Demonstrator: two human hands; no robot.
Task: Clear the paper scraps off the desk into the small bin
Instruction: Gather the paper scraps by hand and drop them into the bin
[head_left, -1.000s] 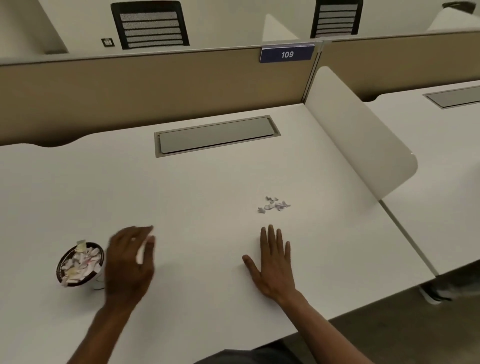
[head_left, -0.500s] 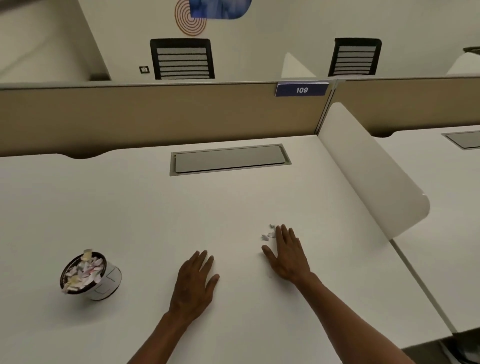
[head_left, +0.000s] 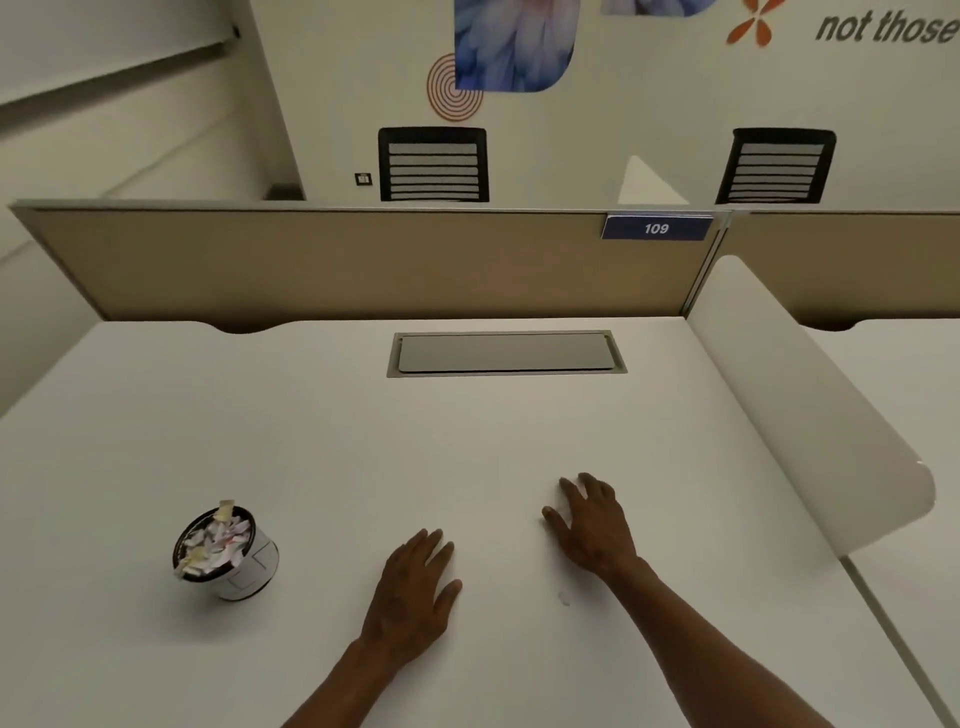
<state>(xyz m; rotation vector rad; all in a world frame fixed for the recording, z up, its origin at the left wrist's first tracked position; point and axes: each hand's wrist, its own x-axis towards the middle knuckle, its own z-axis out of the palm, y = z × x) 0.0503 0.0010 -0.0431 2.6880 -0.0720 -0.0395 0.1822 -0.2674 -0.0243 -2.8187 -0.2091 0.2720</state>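
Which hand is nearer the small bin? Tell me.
The left hand, lying flat on the desk. It is the one closer to the scrap-filled small bin; the right hand lies farther right.

White desk (head_left: 311, 441); tan partition (head_left: 337, 265); blue sign (head_left: 656, 228) (white numerals); black-slatted chairs (head_left: 434, 165).

Head camera looks forward and down, seemingly close over the desk (head_left: 311, 441).
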